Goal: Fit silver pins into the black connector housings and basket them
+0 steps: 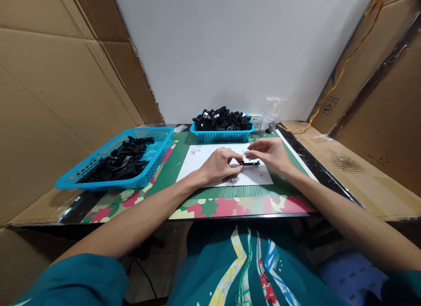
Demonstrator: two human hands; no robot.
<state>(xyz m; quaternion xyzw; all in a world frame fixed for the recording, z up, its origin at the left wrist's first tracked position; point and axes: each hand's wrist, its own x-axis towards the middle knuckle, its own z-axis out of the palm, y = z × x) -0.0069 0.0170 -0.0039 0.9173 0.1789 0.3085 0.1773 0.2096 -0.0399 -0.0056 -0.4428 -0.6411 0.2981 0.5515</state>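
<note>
My left hand [220,165] is closed, thumb and forefinger pinching one end of a slim black plastic part [251,163] just over a white sheet [194,165]. My right hand [268,154] is closed around a thin metal tool [254,143], which rises between its fingers; its exact kind is too small to make out. The right fingertips are just above the black part, and I cannot tell whether they touch it. A pile of tiny metal pieces [231,180] lies on the sheet below my left hand, and a smaller scatter of them [195,150] lies at its far left.
To the left stands a large blue basket [144,179] of black plastic parts [123,161]. At the back, a smaller blue basket [222,135] is heaped with black pieces [223,118], beside clear plastic bags [265,123]. Cardboard walls [381,122] flank the table; yellow wires [344,73] hang right.
</note>
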